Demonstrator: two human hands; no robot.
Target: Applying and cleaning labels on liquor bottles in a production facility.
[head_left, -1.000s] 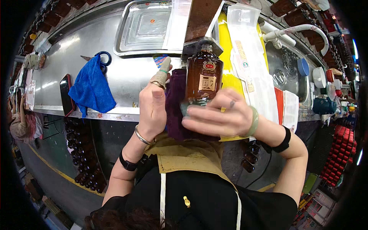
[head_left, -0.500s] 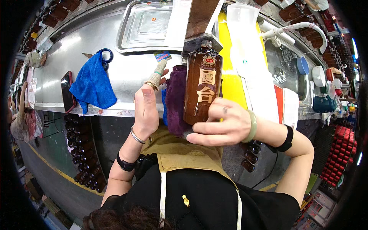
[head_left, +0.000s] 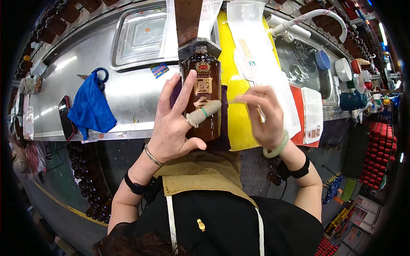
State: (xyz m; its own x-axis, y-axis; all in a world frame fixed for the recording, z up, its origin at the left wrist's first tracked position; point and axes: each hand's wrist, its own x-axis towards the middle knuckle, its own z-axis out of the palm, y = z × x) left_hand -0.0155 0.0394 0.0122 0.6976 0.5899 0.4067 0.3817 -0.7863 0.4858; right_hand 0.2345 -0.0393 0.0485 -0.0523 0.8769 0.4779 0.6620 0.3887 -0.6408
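Note:
A brown glass bottle (head_left: 209,125) with gold characters lies on its back on a dark purple cloth (head_left: 224,128), its neck against a metal block (head_left: 200,46). My left hand (head_left: 173,119) is over it with fingers spread; a knitted finger cover (head_left: 203,113) on one finger rests on or just above the lettering. Right of the bottle, my right hand (head_left: 265,113) hovers above a yellow sheet (head_left: 239,132). Its thumb and fingertips come together, with a thin pale edge at the tips; what they pinch is too small to make out.
Left of the bottle are a blue cloth (head_left: 92,106), scissors (head_left: 102,74), a phone (head_left: 65,117) and a metal tray (head_left: 143,59). To the right lie white label sheets (head_left: 273,94), a red sheet (head_left: 297,96) and a sink (head_left: 307,64) with a tap (head_left: 307,19).
My right hand has let go of the bottle's lower end and moved right, above the yellow sheet. My left hand has moved from beside the bottle to over its front.

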